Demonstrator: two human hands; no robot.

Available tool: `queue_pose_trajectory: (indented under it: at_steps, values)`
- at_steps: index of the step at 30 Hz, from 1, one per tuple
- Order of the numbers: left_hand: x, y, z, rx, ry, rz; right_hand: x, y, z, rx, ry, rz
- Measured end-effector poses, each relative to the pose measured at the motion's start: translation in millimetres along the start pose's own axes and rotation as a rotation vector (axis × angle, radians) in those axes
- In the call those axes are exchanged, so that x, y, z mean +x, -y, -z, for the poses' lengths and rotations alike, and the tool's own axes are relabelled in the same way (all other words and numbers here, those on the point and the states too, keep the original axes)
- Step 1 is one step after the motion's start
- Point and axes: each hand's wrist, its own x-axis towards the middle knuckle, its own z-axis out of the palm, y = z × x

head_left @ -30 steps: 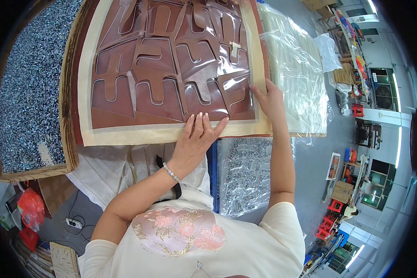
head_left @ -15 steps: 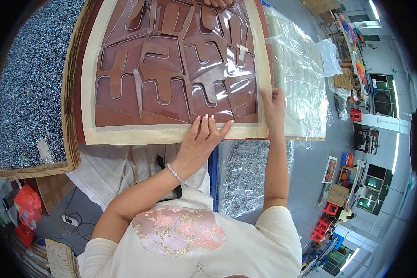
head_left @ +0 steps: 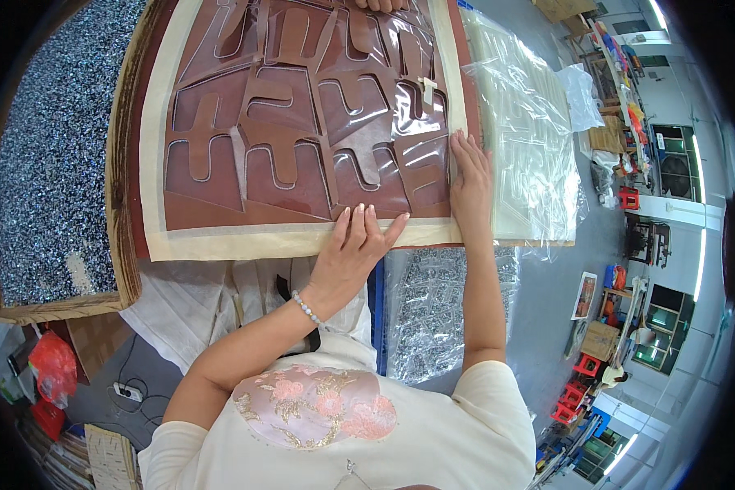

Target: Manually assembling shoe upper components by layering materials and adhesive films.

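Note:
A brown sheet with several curved cut-outs [head_left: 281, 163] lies before me under shiny clear film. It has a cream cloth-like border [head_left: 220, 242]. My left hand [head_left: 358, 253] rests with fingers spread on its near edge, the fingertips on the brown part. Along the right border, my right hand [head_left: 471, 188] lies flat with fingers stretched out. Neither hand grips anything. A small pale tab [head_left: 427, 90] sits on the film near the upper right. At the far edge, another person's hand [head_left: 381, 4] shows in part, its fingers bent.
To the left stands a wood-framed tray [head_left: 124, 188] filled with dark glittering bits. Plastic-covered pale sheets [head_left: 531, 163] are stacked on the right. A clear plastic sheet [head_left: 429, 318] with a glittering pattern lies below the table edge. Red stools [head_left: 567, 400] stand farther right.
My right hand has gone from holding the border's edge with bent fingers to lying flat on it, farther inward. The bordered sheet has shifted slightly left and nearer. My left hand stays put.

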Motion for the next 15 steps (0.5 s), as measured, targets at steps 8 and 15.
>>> queue_pose_trajectory:
  at_steps: [8, 15]
  values:
    - [-6.2, -6.3, 21.3, 0.003, 0.012, -0.02, 30.6, 14.7, 14.1, -0.191, 0.246, -0.041]
    - [-14.2, 1.7, 48.8, -0.311, 0.044, -0.003, 30.0, 14.8, 33.1, 0.252, 0.281, -0.174]
